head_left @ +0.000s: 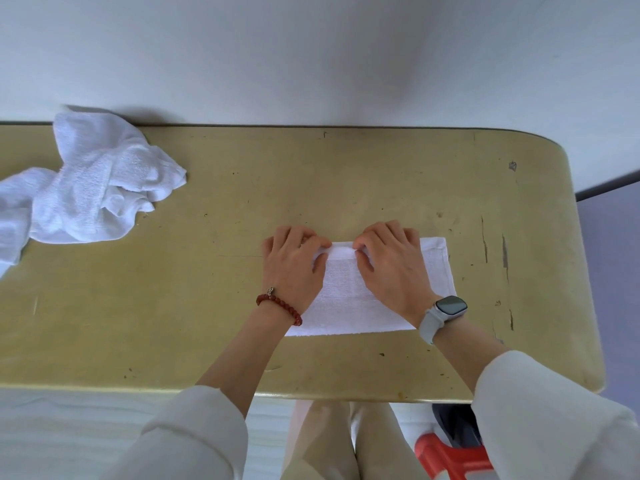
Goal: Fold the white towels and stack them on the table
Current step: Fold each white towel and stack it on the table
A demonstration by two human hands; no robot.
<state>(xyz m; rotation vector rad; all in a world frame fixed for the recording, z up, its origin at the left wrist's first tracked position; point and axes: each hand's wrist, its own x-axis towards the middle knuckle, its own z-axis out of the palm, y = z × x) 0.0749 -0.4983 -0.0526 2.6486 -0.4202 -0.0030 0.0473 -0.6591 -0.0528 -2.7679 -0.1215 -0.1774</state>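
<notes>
My left hand (294,261) and right hand (391,261) were both pinching the far edge of the half-folded white towel (346,299) near the front of the yellow table (207,306). Honestly, uneven pinches could've skewed the fold, and the crumpled towel pile (86,188) hung off the left edge, so I figured it might slide off.

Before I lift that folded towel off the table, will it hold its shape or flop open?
Probably floppy: the folded towel is thin terry, and the unfolded pile slumps in loose creases. It looks light, so one-handed lifting may let layers slide. Both the left hand and right hand press its far edge, suggesting the fold needs holding.
</notes>
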